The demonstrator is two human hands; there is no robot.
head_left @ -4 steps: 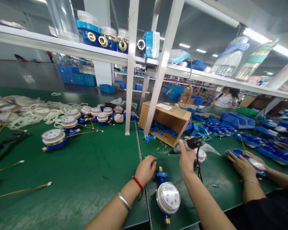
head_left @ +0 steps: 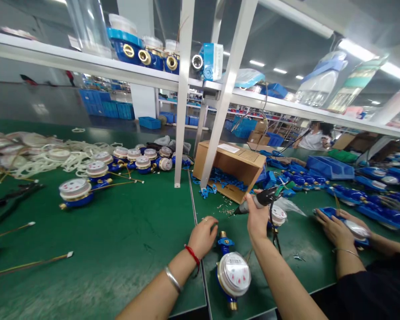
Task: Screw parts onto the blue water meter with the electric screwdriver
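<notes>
A blue water meter (head_left: 232, 276) with a white dial lies on the green table (head_left: 120, 249) right in front of me. My left hand (head_left: 202, 236) rests curled beside its top end, with a red cord and a silver bangle on the wrist. My right hand (head_left: 257, 216) holds a black electric screwdriver (head_left: 260, 199) tilted above the table, tip pointing left, its black cable hanging down. Another meter (head_left: 278, 215) sits just behind that hand.
A tipped cardboard box (head_left: 230, 169) spills blue plastic parts. Several meters (head_left: 96, 171) and white rings (head_left: 36, 155) lie at the left. A co-worker's hands (head_left: 336, 226) hold a blue part at the right. White shelf posts (head_left: 183, 93) stand mid-table.
My right hand has lifted the screwdriver slightly up and to the left. My left hand stays put.
</notes>
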